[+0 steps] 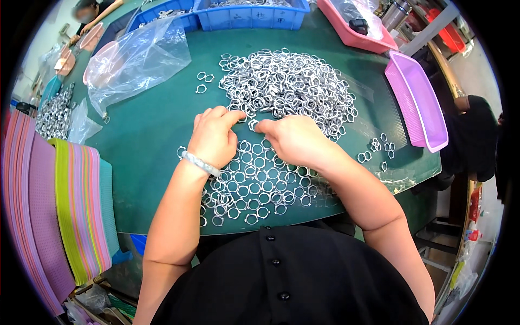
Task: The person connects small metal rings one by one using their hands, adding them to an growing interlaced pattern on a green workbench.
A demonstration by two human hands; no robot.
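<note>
A heap of small silver metal rings [287, 86] with little lugs on their outer edges lies on the green tabletop [157, 179]. My left hand [213, 136], with a pale bangle at its wrist, rests at the heap's near left edge. Its index fingertip touches a ring there, while the thumb stands apart. Opposite it, my right hand [295, 138] has its fingers curled, with the index fingertip at a single metal ring [253, 125]; its thumb is mostly hidden. Between my forearms, many more rings [254, 187] are spread, mostly in one loose layer.
Stacked coloured plastic baskets [76, 211] stand at the left. A clear plastic bag [143, 62] covers part of a pink container. Blue bins [252, 16] line the back; a purple basket [417, 100] sits right, near several stray rings [387, 146]. Another person [86, 13] is far left.
</note>
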